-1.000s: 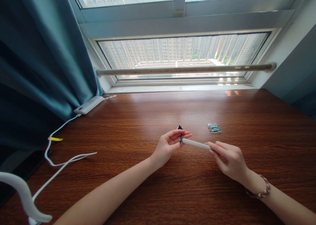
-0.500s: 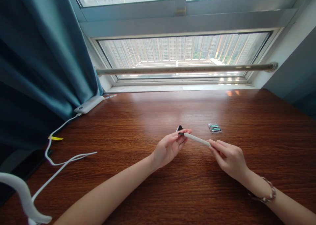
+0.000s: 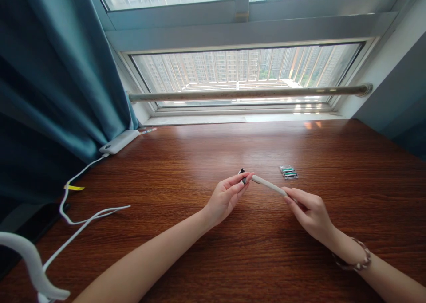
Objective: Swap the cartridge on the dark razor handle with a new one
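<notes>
My left hand [image 3: 225, 200] pinches a small black razor head [image 3: 244, 179] between thumb and fingers, which partly cover it. My right hand [image 3: 310, 209] is closed round the lower end of a slim white razor handle [image 3: 269, 185]. The handle slants up to the left, and its far end lies right by my left fingertips. Whether the handle touches the razor head, I cannot tell. Beyond my right hand, a clear plastic case [image 3: 289, 172] with green-striped blade cartridges lies flat on the wooden table [image 3: 199, 156].
At the left, a white power bank [image 3: 120, 142] with a white cable [image 3: 83, 218] lies by the blue curtain [image 3: 66, 72]. A yellow strip [image 3: 75, 188] is near the cable. A curved white stand [image 3: 29, 263] is at the lower left. A window with a metal rail [image 3: 249, 93] backs the table.
The handle's far end has shifted slightly right and its black tip no longer shows. My left fingers have closed further, and the black razor head now shows between them.
</notes>
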A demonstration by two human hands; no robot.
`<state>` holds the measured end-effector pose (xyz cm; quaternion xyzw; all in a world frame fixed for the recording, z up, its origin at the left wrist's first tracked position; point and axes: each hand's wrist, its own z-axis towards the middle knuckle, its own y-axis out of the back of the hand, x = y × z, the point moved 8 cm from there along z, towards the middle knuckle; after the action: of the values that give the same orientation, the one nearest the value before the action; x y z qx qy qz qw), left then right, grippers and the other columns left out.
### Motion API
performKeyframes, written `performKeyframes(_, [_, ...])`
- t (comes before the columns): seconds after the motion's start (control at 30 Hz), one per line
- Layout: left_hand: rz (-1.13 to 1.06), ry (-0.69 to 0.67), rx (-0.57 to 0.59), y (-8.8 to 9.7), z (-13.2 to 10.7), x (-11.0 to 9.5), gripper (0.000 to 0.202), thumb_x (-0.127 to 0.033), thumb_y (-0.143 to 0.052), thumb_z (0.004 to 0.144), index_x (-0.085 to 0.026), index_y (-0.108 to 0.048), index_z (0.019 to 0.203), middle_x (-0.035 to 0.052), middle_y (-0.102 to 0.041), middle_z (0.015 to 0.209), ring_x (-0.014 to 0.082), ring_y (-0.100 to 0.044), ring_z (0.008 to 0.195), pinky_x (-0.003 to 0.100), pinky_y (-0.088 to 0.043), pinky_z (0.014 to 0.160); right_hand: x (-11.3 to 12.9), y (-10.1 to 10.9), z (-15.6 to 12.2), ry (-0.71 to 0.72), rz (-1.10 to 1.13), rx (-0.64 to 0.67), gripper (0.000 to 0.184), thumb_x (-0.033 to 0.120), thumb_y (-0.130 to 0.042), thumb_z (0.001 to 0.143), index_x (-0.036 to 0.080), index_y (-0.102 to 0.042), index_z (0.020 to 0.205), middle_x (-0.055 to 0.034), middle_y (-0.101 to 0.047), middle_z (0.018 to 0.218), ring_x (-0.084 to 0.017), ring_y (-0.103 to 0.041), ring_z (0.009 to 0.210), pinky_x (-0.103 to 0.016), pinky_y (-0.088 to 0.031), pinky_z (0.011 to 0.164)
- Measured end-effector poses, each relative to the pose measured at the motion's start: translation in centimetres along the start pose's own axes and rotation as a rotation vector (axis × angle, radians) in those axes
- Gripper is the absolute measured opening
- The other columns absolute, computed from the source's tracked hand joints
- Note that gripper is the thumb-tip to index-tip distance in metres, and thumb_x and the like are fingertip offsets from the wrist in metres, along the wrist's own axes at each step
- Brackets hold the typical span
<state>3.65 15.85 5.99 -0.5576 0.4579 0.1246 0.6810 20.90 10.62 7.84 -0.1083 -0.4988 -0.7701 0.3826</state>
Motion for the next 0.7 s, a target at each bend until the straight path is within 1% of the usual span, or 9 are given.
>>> performKeyframes(0.07, [0.042, -0.013, 0.008, 0.0, 0.0, 0.0, 0.032, -0.013, -0.059, 0.074, -0.011, -0.060, 0.105, 0.0132, -0.053, 0.119, 0.0214, -0.041, 0.118, 0.033, -0.022, 0.105, 0.6, -0.2, 0.0, 0.048, 0.034, 0.033, 0.023, 0.019, -0.046, 0.083, 0.018, -0.056, 0.103, -0.0043, -0.060, 0.078, -0.012, -0.055, 0.064, -0.022, -0.041, 0.058])
performKeyframes(0.17, [0.098, -0.023, 0.057, -0.4, -0.1, 0.1, 0.033, -0.012, -0.059, 0.073, -0.012, -0.059, 0.107, 0.0142, -0.053, 0.118, 0.0218, -0.041, 0.118, 0.035, -0.022, 0.104, 1.3, -0.5, 0.0, 0.088, 0.020, 0.080, 0.025, 0.017, -0.044, 0.082, 0.016, -0.056, 0.105, -0.0031, -0.057, 0.072, -0.011, -0.052, 0.059, -0.022, -0.040, 0.055])
performKeyframes(0.3, [0.156, -0.012, 0.105, -0.9, -0.4, 0.1, 0.034, -0.012, -0.060, 0.072, -0.012, -0.059, 0.106, 0.0148, -0.054, 0.117, 0.0231, -0.045, 0.114, 0.037, -0.025, 0.102, 1.7, -0.5, -0.1, 0.102, 0.009, 0.079, 0.025, 0.017, -0.043, 0.083, 0.016, -0.056, 0.104, -0.0023, -0.054, 0.068, -0.010, -0.050, 0.056, -0.022, -0.038, 0.053])
performKeyframes(0.43, [0.245, -0.012, 0.125, -1.0, -0.5, 0.0, 0.035, -0.012, -0.061, 0.071, -0.013, -0.059, 0.106, 0.0144, -0.057, 0.111, 0.0243, -0.052, 0.105, 0.039, -0.032, 0.097, 1.8, -0.5, -0.1, 0.121, 0.019, 0.091, 0.026, 0.015, -0.045, 0.082, 0.016, -0.055, 0.106, -0.0009, -0.050, 0.065, -0.010, -0.047, 0.054, -0.022, -0.035, 0.052])
performKeyframes(0.53, [0.305, -0.054, 0.103, -0.6, -0.4, -0.2, 0.040, -0.012, -0.064, 0.068, -0.016, -0.059, 0.107, 0.0107, -0.059, 0.105, 0.0218, -0.053, 0.101, 0.035, -0.036, 0.092, 1.8, -0.3, -0.2, 0.132, 0.008, 0.097, 0.028, 0.014, -0.047, 0.081, 0.016, -0.055, 0.107, -0.0011, -0.051, 0.066, -0.010, -0.048, 0.056, -0.022, -0.035, 0.053])
performKeyframes(0.6, [0.342, -0.091, 0.099, -0.5, -0.4, -0.5, 0.041, -0.011, -0.065, 0.066, -0.018, -0.060, 0.106, 0.0086, -0.057, 0.101, 0.0197, -0.052, 0.099, 0.031, -0.038, 0.088, 1.8, -0.2, -0.2, 0.141, -0.006, 0.090, 0.028, 0.014, -0.047, 0.080, 0.016, -0.055, 0.107, -0.0015, -0.052, 0.067, -0.010, -0.049, 0.057, -0.022, -0.036, 0.054])
performKeyframes(0.7, [0.362, -0.108, 0.095, -0.3, -0.3, -0.6, 0.043, -0.012, -0.066, 0.065, -0.019, -0.059, 0.107, 0.0075, -0.055, 0.101, 0.0177, -0.051, 0.096, 0.029, -0.040, 0.084, 1.8, 0.1, -0.2, 0.149, -0.039, 0.073, 0.029, 0.014, -0.048, 0.080, 0.017, -0.055, 0.108, -0.0017, -0.052, 0.068, -0.011, -0.049, 0.058, -0.022, -0.036, 0.055])
